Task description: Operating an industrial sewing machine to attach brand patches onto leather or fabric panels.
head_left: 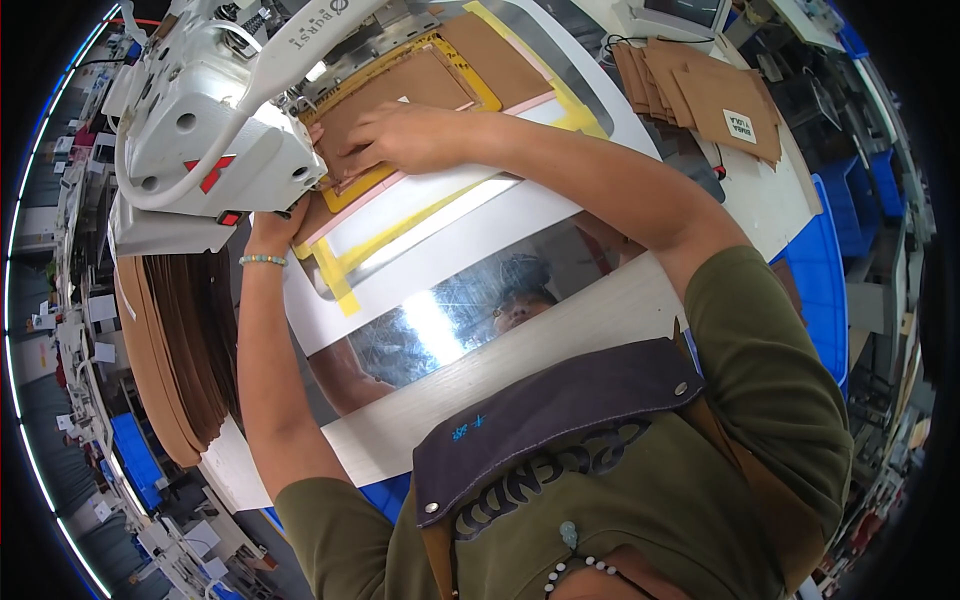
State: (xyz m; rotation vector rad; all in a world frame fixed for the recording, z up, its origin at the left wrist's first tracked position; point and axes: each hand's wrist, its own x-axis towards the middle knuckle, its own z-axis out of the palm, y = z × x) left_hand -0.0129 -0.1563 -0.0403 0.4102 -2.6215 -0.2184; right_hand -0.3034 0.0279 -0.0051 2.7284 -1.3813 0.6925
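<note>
A brown panel (pixel 385 95) lies flat inside a yellow-edged frame (pixel 482 92) beneath the head of a white sewing machine (pixel 190 130). My right hand (pixel 415 140) reaches across from the right and rests on the panel's near side, fingers apart and laid out, close to the needle area. On the left, my left hand (pixel 275 228) goes in behind the machine head, at the left end of the panel. The machine hides most of its fingers, so their grip does not show. A beaded bracelet circles that wrist.
A white template sheet (pixel 400 290) with yellow tape strips (pixel 345 270) lies under the frame. Brown pieces (pixel 725 95) are piled at the right on the table. More brown sheets (pixel 175 350) stand stacked at the left. A blue bin (pixel 820 270) is beyond the right edge.
</note>
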